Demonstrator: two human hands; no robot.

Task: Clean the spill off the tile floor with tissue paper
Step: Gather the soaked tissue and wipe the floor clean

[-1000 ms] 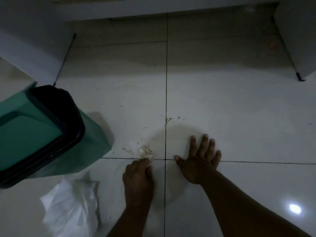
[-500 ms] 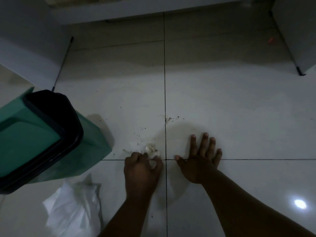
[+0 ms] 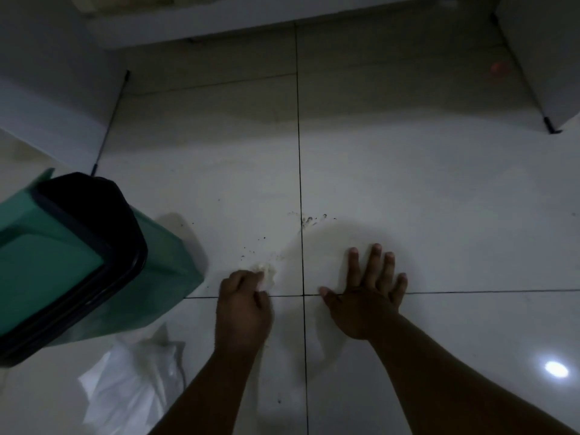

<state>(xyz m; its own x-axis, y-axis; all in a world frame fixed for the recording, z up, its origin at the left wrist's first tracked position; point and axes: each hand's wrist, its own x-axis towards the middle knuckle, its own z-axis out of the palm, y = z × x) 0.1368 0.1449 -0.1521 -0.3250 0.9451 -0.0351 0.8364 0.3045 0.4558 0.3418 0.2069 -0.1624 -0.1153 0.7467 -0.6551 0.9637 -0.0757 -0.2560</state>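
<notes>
My left hand point(image 3: 243, 304) is closed around a crumpled wad of tissue paper point(image 3: 266, 273), pressed to the pale tile floor point(image 3: 439, 215) just left of the vertical grout line. Small dark specks of the spill point(image 3: 309, 219) lie scattered ahead of the tissue, thickest on the grout line. My right hand point(image 3: 365, 293) rests flat on the floor to the right of that line, fingers spread, holding nothing.
A green bin with a black rim point(image 3: 72, 262) leans at the left, close to my left hand. A white plastic bag point(image 3: 135, 378) lies on the floor below it. White cabinet bases point(image 3: 549, 58) border the floor at the back and right.
My left hand has slid the tissue leftward along the floor after a short push toward the grout line. My right hand stays planted in place.
</notes>
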